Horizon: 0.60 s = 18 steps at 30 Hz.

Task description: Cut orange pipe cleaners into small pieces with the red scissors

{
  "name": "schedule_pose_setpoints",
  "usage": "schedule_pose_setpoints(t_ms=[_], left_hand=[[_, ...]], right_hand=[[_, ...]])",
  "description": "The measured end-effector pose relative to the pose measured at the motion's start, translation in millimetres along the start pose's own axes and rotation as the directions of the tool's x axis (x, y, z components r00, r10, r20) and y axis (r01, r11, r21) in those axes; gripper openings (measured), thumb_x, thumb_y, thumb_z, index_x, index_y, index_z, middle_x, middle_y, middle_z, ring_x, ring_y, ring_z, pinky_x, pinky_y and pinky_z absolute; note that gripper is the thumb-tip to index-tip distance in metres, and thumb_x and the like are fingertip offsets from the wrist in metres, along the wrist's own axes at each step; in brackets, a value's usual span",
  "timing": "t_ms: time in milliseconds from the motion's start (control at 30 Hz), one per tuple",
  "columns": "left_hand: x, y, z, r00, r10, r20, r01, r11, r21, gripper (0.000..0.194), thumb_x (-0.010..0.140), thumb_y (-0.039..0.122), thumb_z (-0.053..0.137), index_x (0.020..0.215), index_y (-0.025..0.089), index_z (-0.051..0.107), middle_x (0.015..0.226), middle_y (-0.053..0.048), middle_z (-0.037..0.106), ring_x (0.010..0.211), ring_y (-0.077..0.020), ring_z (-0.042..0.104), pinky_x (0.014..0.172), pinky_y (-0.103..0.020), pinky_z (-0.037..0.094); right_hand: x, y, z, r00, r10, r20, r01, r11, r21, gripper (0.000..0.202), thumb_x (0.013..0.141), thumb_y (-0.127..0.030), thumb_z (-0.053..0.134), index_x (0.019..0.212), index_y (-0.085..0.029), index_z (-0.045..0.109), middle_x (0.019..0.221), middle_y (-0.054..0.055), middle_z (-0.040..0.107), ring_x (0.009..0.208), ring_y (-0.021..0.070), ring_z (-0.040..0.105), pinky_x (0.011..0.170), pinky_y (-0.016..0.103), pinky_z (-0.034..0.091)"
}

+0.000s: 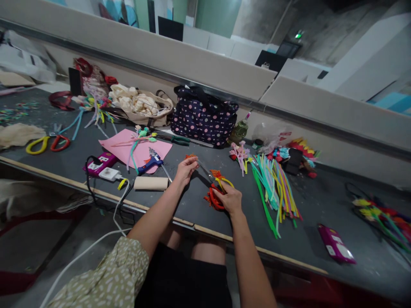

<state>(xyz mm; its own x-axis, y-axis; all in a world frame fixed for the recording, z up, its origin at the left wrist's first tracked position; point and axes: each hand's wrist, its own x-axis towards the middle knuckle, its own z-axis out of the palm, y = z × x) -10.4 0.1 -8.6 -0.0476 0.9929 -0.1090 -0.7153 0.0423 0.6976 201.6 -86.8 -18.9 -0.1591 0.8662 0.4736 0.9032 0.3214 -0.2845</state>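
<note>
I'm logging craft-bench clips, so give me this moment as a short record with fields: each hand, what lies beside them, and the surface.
left hand: left hand pinches a small orange piece at its fingertips
right hand: right hand grips scissors with red and yellow handles, blades pointing toward the orange piece
left of hands: cardboard roll, blue glue gun on pink sheet
right of hands: bundle of coloured pipe cleaners
behind: dotted bag
surface: dark table

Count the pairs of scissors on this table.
2: one pair of scissors in the right hand, one yellow-and-red pair far left. Clutter may hide others.
</note>
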Motion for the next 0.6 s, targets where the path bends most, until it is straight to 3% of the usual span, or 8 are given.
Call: schedule_pose_setpoints(t_ms=[367,600], left_hand=[[-0.5,0.8,0.5,1.000,-0.016,-0.004,0.016,0.999,-0.029,0.033,0.050,0.012,0.085,0.079,0.013,0.070,0.074,-0.002,0.067,0.062,-0.0079,0.060,0.072,-0.024,0.051],[-0.3,0.6,0.1,1.000,-0.018,-0.013,0.017,0.999,-0.030,0.030,0.053,0.010,0.084,0.080,0.013,0.070,0.075,-0.002,0.068,0.063,-0.0083,0.061,0.076,-0.026,0.052]], right_hand=[[-0.5,0.7,0.3,1.000,-0.010,0.002,0.010,1.000,0.003,0.043,0.085,-0.052,0.056,0.116,-0.024,0.067,0.104,0.005,0.073,0.089,0.0196,0.069,0.076,0.030,0.053],[-0.9,2.7,1.5,1.000,-0.013,0.028,0.013,1.000,0.002,0.043,0.087,-0.053,0.052,0.117,-0.025,0.066,0.102,0.005,0.073,0.088,0.0195,0.069,0.075,0.029,0.052]])
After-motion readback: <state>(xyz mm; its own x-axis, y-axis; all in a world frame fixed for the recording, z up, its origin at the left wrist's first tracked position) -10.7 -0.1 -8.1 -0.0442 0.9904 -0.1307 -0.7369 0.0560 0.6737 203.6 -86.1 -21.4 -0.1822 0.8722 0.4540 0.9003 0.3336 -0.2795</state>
